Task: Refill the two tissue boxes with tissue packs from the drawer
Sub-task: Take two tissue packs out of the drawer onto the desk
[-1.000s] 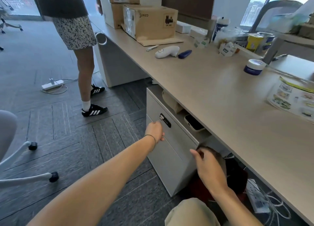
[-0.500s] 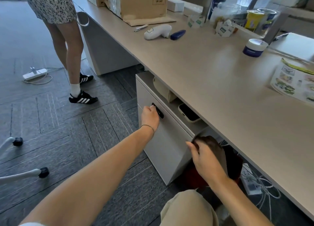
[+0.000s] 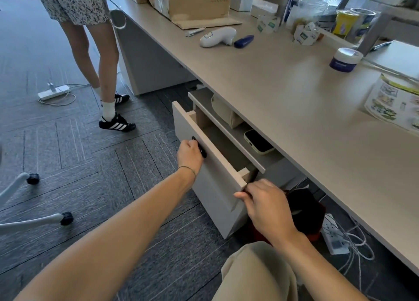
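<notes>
A white drawer cabinet (image 3: 217, 201) stands under the beige desk (image 3: 283, 101). Its top drawer (image 3: 204, 139) is pulled partly out, and the part of its inside that shows is bare. My left hand (image 3: 190, 154) grips the black handle (image 3: 200, 150) on the drawer front. My right hand (image 3: 266, 206) holds the near corner of the drawer front, fingers curled at its edge. No tissue pack shows in the drawer. On top of the cabinet lie a cream box-like thing (image 3: 226, 112) and a phone (image 3: 258, 142).
Another person (image 3: 90, 51) stands at the left by the desk end. A power strip (image 3: 53, 92) with cable lies on the floor. Chair legs with castors (image 3: 34, 210) are at the left. A dark bag (image 3: 303, 212) and a power strip (image 3: 333, 235) sit under the desk.
The drawer was closed; now it is pulled out a little. My left hand moved onto the handle and pulled. My right hand moved up to the drawer's near corner.
</notes>
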Demonstrator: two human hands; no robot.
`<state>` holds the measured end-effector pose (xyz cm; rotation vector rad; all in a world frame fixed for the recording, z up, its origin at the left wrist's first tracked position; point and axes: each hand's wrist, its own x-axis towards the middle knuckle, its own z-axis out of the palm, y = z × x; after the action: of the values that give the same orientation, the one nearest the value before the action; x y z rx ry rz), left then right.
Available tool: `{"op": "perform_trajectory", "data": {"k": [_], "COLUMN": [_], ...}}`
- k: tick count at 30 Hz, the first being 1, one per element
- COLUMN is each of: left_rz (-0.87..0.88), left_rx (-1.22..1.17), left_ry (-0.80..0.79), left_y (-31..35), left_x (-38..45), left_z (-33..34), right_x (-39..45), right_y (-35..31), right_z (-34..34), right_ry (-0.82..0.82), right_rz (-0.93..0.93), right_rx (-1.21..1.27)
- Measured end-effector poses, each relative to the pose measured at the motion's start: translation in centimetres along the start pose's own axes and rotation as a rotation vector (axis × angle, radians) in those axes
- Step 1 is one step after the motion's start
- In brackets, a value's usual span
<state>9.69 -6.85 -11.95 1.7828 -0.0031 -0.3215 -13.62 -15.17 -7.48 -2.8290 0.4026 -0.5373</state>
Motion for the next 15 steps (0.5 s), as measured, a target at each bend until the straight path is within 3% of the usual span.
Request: {"op": "perform_trajectory", "data": {"k": [15], "left_rz": [-0.043], "left_rx": [-0.131], "left_ry": [0.111], "left_y": [-3.0], "left_x": [-5.1], "left_z": [-15.2], "right_x": [-2.5], "right_y": [-11.6], "right_z": [2.3], "right_ry": [-0.186], "right_rz": [-0.349], "right_rx": [0.084]}}
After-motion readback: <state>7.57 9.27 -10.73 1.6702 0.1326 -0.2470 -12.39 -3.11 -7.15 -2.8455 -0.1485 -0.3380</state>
